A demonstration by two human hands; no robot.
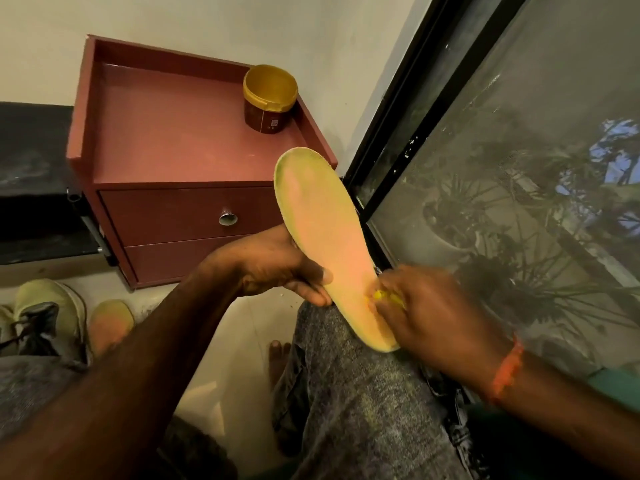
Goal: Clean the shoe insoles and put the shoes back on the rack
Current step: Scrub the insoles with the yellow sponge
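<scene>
A long pale orange insole (322,223) with a greenish rim stands tilted above my right knee, toe end up. My left hand (277,265) grips its left edge near the middle, thumb across the face. My right hand (426,306) is curled round a small yellow object (382,296), mostly hidden by the fingers, and presses it against the insole's heel end. On the floor at lower left lies a pale green shoe (48,313) with dark laces, and beside it a second insole (110,323).
A dark red bedside cabinet (187,140) with a drawer knob stands ahead, an open gold-rimmed tub (268,98) on its top. A black-framed window (398,140) runs along the right. My grey jeans (363,403) fill the foreground; a black surface (31,174) lies at left.
</scene>
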